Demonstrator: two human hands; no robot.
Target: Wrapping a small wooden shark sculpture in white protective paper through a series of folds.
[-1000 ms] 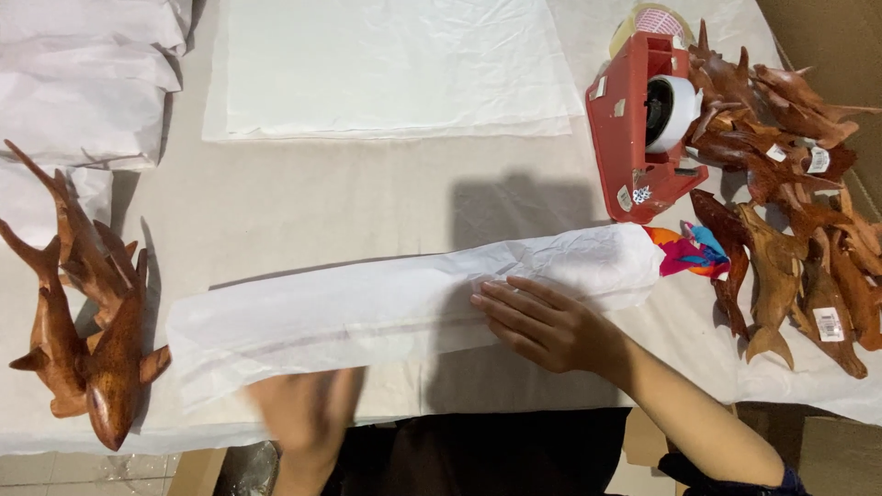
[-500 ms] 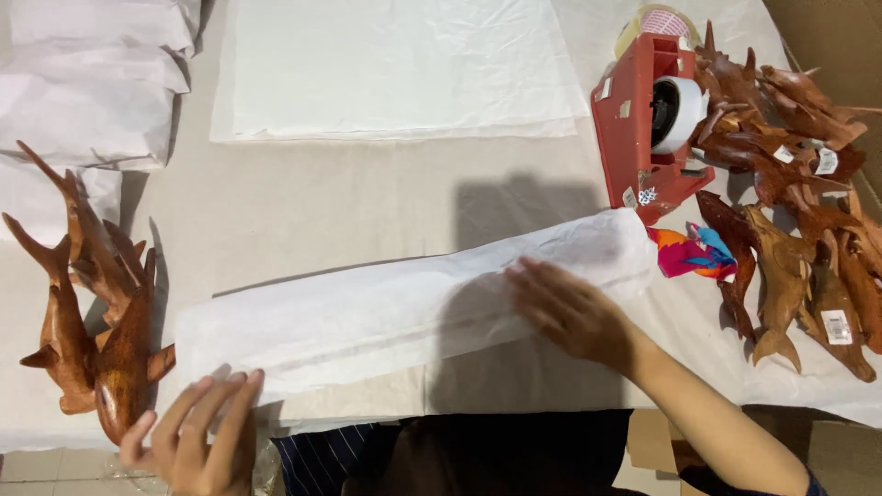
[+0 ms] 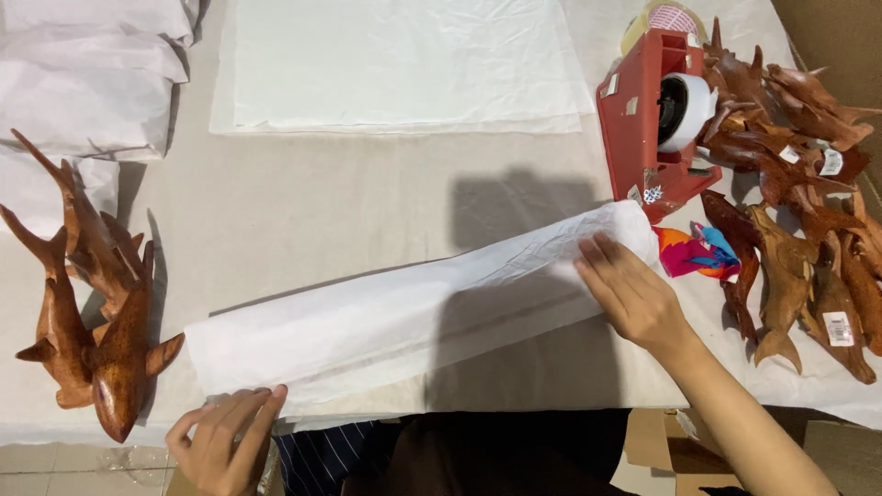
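At the near edge of the surface (image 3: 349, 211), the left hand (image 3: 225, 441) rests with its fingers (image 3: 262, 415) loosely together, their tips touching the near left corner of a long roll of white paper (image 3: 413, 312); it pinches nothing. The roll lies slantwise across the surface, its left end near the person and its right end farther off. The right hand (image 3: 634, 294) lies flat on that right end, fingers slightly spread and pressing down on the paper. Just beyond its fingertips, a brightly coloured painted piece (image 3: 696, 254) pokes out beside the roll's end. To the left, two carved wooden sharks (image 3: 96, 321) lie together near the edge. To the right sits a heap of similar wooden fish (image 3: 799, 211). Farther back stands a red tape dispenser (image 3: 652, 119), touching that heap. Farthest off lie a flat stack of white paper sheets (image 3: 395, 64) and, at the far left, white wrapped bundles (image 3: 83, 83).
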